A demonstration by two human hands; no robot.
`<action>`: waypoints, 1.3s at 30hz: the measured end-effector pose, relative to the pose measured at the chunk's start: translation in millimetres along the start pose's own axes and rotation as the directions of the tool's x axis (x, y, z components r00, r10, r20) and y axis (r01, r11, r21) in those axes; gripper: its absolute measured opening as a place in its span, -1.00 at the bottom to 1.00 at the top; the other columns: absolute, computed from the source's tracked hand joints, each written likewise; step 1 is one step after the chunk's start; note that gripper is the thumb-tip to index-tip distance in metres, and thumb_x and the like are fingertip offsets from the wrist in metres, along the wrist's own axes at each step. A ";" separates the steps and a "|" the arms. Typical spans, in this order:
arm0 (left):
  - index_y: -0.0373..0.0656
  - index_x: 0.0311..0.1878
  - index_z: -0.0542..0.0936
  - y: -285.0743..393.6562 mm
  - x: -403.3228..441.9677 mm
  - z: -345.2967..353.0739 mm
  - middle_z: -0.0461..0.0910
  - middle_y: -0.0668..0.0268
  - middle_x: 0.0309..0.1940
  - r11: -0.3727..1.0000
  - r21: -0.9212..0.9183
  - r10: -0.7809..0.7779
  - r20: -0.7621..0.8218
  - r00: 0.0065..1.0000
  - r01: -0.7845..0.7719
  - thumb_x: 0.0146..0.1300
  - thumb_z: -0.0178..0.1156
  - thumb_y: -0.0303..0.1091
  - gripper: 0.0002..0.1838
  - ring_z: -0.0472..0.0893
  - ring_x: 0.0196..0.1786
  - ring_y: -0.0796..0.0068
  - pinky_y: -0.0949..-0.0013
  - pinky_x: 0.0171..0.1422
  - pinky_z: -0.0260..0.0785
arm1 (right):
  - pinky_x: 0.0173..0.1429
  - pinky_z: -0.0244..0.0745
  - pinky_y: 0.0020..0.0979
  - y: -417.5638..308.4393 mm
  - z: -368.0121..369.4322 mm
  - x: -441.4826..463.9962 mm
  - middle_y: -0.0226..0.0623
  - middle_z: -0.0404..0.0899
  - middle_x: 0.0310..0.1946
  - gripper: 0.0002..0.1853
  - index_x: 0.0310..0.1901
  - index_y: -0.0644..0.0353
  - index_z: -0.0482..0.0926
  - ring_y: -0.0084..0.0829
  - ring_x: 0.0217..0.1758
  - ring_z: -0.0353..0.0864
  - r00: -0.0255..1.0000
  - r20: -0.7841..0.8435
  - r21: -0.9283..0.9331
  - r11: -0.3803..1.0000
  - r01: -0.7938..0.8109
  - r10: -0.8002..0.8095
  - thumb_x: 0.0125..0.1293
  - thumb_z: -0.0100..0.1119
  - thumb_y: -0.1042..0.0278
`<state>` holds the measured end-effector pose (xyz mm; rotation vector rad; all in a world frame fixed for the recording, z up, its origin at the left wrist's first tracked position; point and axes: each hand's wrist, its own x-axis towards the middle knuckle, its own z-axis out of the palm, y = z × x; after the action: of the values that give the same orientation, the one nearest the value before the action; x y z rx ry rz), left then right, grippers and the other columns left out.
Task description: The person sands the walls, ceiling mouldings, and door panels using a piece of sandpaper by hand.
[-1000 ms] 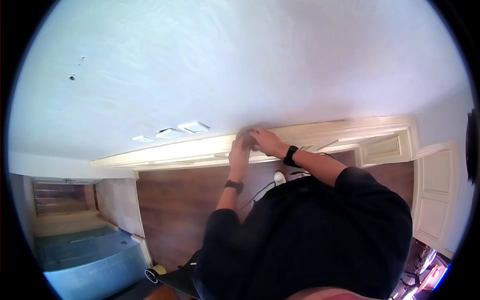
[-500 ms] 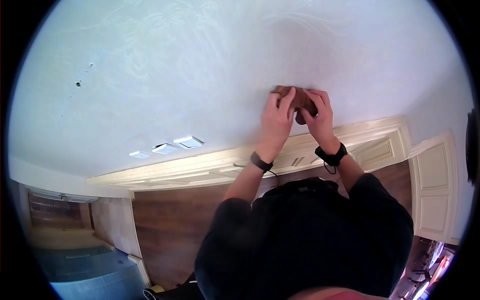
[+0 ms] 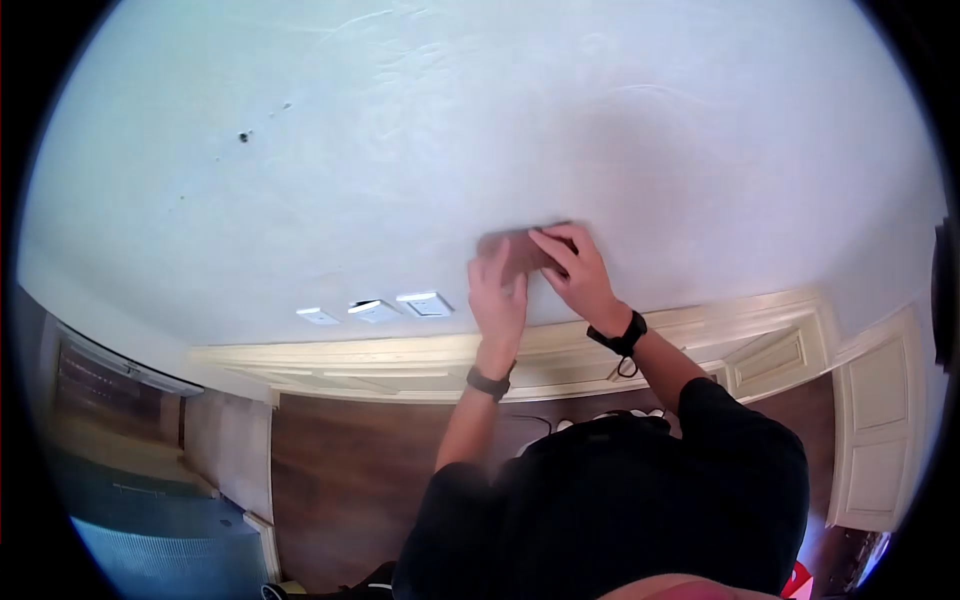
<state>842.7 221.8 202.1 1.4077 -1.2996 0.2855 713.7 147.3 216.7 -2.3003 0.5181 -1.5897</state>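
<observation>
A reddish-brown block or pad [image 3: 522, 254] lies against the pale wall [image 3: 700, 180], slightly blurred. My left hand [image 3: 497, 295] grips its left end from below, fingers bent over its face. On the right end is my right hand [image 3: 580, 265], its fingers spread over the top edge and front. Both hands hold the same object, a short way above the cream moulding. Each wrist wears a black band.
Three white wall plates [image 3: 425, 304] sit left of my hands. A dark hole [image 3: 243, 137] marks the upper left wall. Cream panelling [image 3: 400, 352] runs below, above a brown wood floor [image 3: 350, 460]. A cream door [image 3: 872, 420] stands at right.
From low at the moulding, both hands went up the wall and right with the brown object, then came back down and left. The view has shifted too.
</observation>
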 end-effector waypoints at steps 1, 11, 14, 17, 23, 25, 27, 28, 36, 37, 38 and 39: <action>-0.11 0.18 0.55 4.2 12.7 -7.7 0.49 0.20 -0.17 0.999 0.022 0.029 -0.050 0.998 -0.028 -0.06 0.23 -0.71 -0.37 0.52 -0.17 0.27 0.37 -0.13 0.46 | -0.10 0.52 -0.40 -11.0 0.9 13.1 -0.22 0.45 -0.05 -0.43 0.10 0.12 0.59 -0.25 -0.04 0.51 1.000 0.006 0.030 0.999 -0.022 0.022 -0.04 0.29 0.71; -0.04 0.18 0.56 79.3 91.9 24.0 0.48 0.18 -0.15 0.952 -0.151 0.262 -0.049 0.964 -0.267 -0.04 0.27 -0.62 -0.39 0.55 -0.13 0.13 0.21 -0.10 0.45 | -0.04 0.54 -0.38 -19.2 -64.5 58.5 -0.23 0.46 0.00 -0.42 0.11 0.11 0.55 -0.27 0.01 0.52 0.948 -0.313 -0.055 0.995 -0.081 0.060 -0.03 0.24 0.72; 0.05 0.17 0.57 76.9 75.4 44.6 0.47 0.23 -0.23 0.937 -0.200 0.295 0.016 0.955 -0.286 -0.04 0.30 -0.58 -0.40 0.56 -0.20 0.14 0.21 -0.20 0.46 | -0.01 0.53 -0.38 4.9 -69.4 30.0 -0.19 0.45 0.02 -0.42 0.11 0.18 0.54 -0.26 0.02 0.52 0.933 -0.359 -0.145 0.986 -0.079 0.022 -0.04 0.22 0.76; 0.07 0.17 0.56 55.0 49.7 57.3 0.49 0.25 -0.23 0.926 -0.228 0.318 0.047 0.947 -0.300 -0.02 0.31 -0.54 -0.40 0.57 -0.27 0.15 0.19 -0.28 0.45 | 0.10 0.49 -0.36 16.2 -58.2 -2.7 -0.15 0.43 0.02 -0.40 0.11 0.22 0.53 -0.23 0.06 0.50 0.928 -0.348 -0.049 0.986 -0.159 0.132 -0.07 0.17 0.79; 0.09 0.17 0.57 37.2 50.8 27.3 0.54 0.24 -0.16 0.940 -0.109 0.323 -0.014 0.946 -0.322 -0.01 0.30 -0.55 -0.41 0.60 -0.26 0.15 0.22 -0.27 0.48 | 0.03 0.50 -0.36 11.4 -33.9 4.9 -0.15 0.45 0.01 -0.40 0.12 0.20 0.54 -0.21 0.02 0.50 0.966 -0.258 -0.133 0.990 -0.050 0.014 -0.07 0.20 0.77; 0.09 0.16 0.59 43.7 72.4 16.4 0.55 0.23 -0.16 0.936 -0.109 0.332 -0.050 0.942 -0.335 -0.02 0.31 -0.55 -0.41 0.60 -0.24 0.15 0.23 -0.26 0.49 | 0.03 0.50 -0.36 4.9 -32.1 26.2 -0.15 0.46 0.01 -0.40 0.12 0.20 0.54 -0.20 0.02 0.51 0.958 -0.284 -0.121 0.993 -0.003 -0.031 -0.07 0.23 0.76; 0.06 0.14 0.60 58.8 93.7 11.3 0.54 0.22 -0.19 0.929 -0.112 0.346 -0.080 0.935 -0.353 -0.05 0.30 -0.58 -0.41 0.59 -0.24 0.18 0.25 -0.23 0.48 | 0.04 0.50 -0.36 -11.0 -41.5 53.1 -0.14 0.46 0.01 -0.40 0.12 0.20 0.54 -0.21 0.02 0.51 0.949 -0.304 -0.141 0.989 0.034 -0.076 -0.07 0.25 0.75; 0.03 0.13 0.61 68.9 103.9 10.0 0.52 0.21 -0.22 0.923 -0.120 0.357 -0.091 0.930 -0.366 -0.07 0.29 -0.61 -0.41 0.57 -0.24 0.19 0.26 -0.21 0.47 | 0.04 0.49 -0.36 -14.1 -49.1 63.7 -0.15 0.47 0.01 -0.40 0.12 0.20 0.54 -0.21 0.02 0.51 0.944 -0.321 -0.143 0.989 0.037 -0.082 -0.07 0.25 0.76; 0.08 0.07 0.66 132.1 138.6 55.9 0.52 0.26 -0.26 0.855 -0.253 0.425 -0.161 0.891 -0.453 -0.09 0.33 -0.56 -0.45 0.57 -0.28 0.25 0.30 -0.26 0.46 | -0.02 0.52 -0.37 -4.5 -118.5 93.7 -0.17 0.47 -0.01 -0.46 0.09 0.18 0.55 -0.23 -0.01 0.53 0.873 -0.469 -0.211 0.977 0.033 -0.131 0.00 0.22 0.74; 0.09 0.07 0.66 134.3 134.2 63.9 0.52 0.27 -0.27 0.858 -0.252 0.423 -0.144 0.894 -0.447 -0.09 0.33 -0.54 -0.45 0.57 -0.29 0.25 0.30 -0.27 0.46 | 0.07 0.47 -0.35 3.1 -123.2 86.7 -0.17 0.47 0.00 -0.47 0.10 0.19 0.54 -0.22 0.04 0.50 0.873 -0.472 -0.229 0.973 0.015 -0.124 0.02 0.21 0.73; 0.10 0.06 0.66 134.9 128.7 69.9 0.53 0.28 -0.27 0.863 -0.249 0.420 -0.128 0.899 -0.439 -0.09 0.34 -0.53 -0.46 0.57 -0.29 0.25 0.30 -0.28 0.46 | 0.10 0.46 -0.34 8.4 -124.5 78.0 -0.17 0.47 0.00 -0.47 0.10 0.19 0.54 -0.22 0.06 0.49 0.873 -0.476 -0.228 0.974 -0.009 -0.103 0.02 0.21 0.73; 0.12 0.07 0.65 132.7 121.7 74.3 0.54 0.29 -0.26 0.871 -0.258 0.409 -0.087 0.908 -0.417 -0.09 0.35 -0.51 -0.45 0.58 -0.28 0.26 0.28 -0.28 0.46 | 0.13 0.44 -0.33 12.9 -123.9 68.5 -0.17 0.47 0.00 -0.47 0.10 0.19 0.54 -0.21 0.08 0.48 0.873 -0.480 -0.227 0.973 -0.033 -0.082 0.02 0.21 0.73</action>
<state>744.5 131.1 343.9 0.8810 -1.5476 0.3958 618.1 100.1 310.8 -2.0413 0.8286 -2.2434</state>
